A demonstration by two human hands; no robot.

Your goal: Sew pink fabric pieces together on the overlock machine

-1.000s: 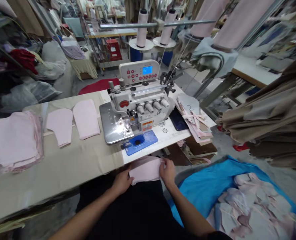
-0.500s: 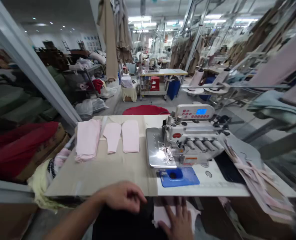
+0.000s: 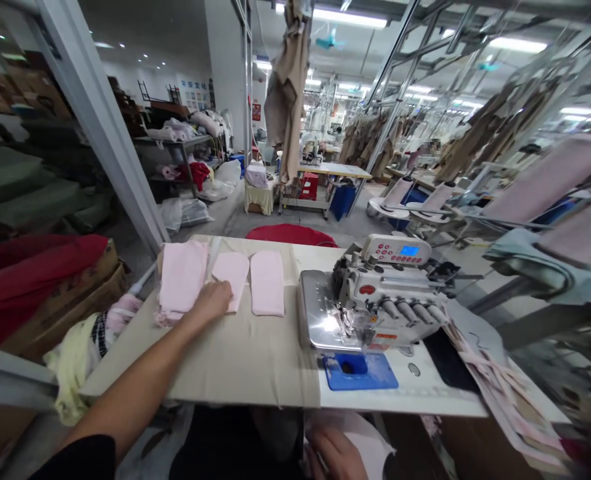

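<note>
My left hand (image 3: 218,299) rests on the lower part of the middle pink fabric piece (image 3: 232,270), its fingers bent together at the cloth. Beside that piece lie a pink stack (image 3: 182,273) on the left and a rounded pink piece (image 3: 267,283) on the right. Below the table's front edge, my right hand (image 3: 336,453) is at pink fabric (image 3: 368,443) near my lap, fingers curled and partly hidden. A sewing machine (image 3: 390,293) with a metal plate stands right of the pieces.
A blue tray (image 3: 360,371) sits in front of the machine. Pink strips (image 3: 500,373) hang over the table's right end. Yellow cloth (image 3: 72,380) bulges at the left edge, near a metal post (image 3: 105,127). Behind the table is a red round top (image 3: 290,234).
My left hand has moved from the table's front edge up and left onto the middle piece. My right hand's fingers, spread before, are now curled. The view has shifted slightly.
</note>
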